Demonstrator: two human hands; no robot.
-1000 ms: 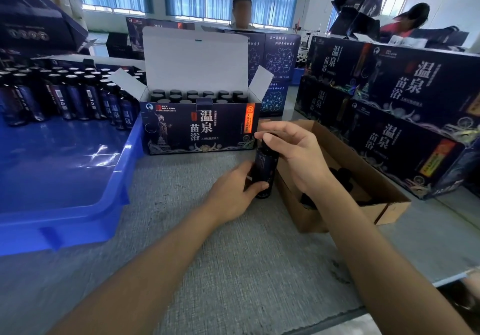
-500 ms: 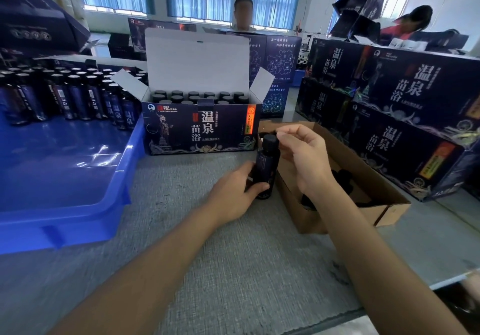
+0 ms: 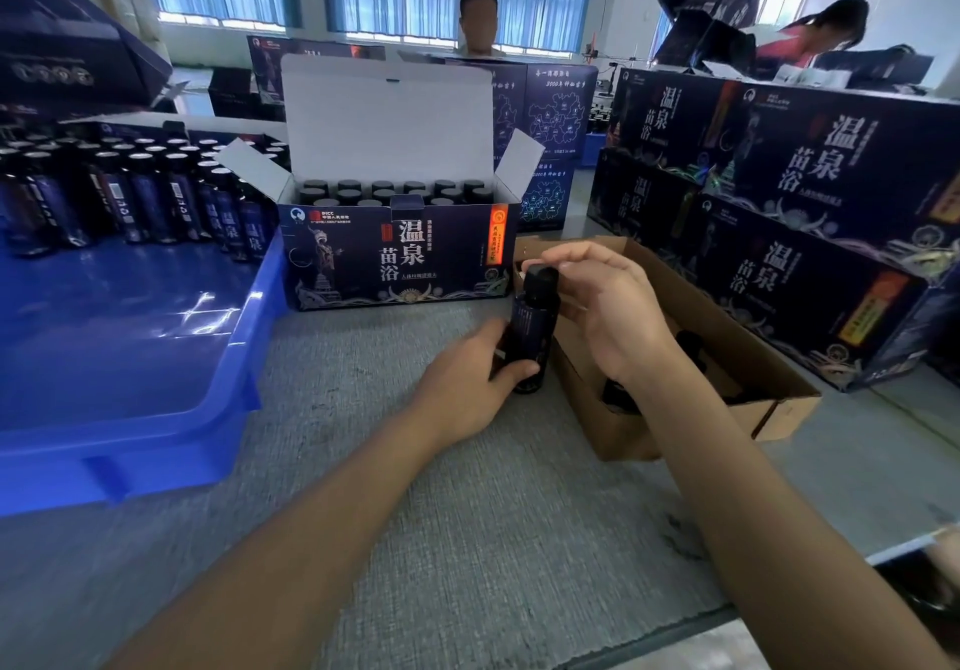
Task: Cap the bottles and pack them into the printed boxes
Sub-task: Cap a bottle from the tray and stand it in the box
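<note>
Left hand (image 3: 467,383) gripping lower body of dark bottle (image 3: 531,337), fingers and thumb curling round it. Bottle standing upright on grey bench (image 3: 467,513), just in front of open printed box (image 3: 395,259), just beside brown cardboard box (image 3: 769,357). Right hand (image 3: 608,311) arching over bottle top, fingertips pinching black cap (image 3: 540,274) sitting on neck. Capped bottles filling rows inside printed box. Blue tray (image 3: 156,357) at left carrying more bottles (image 3: 130,191).
</note>
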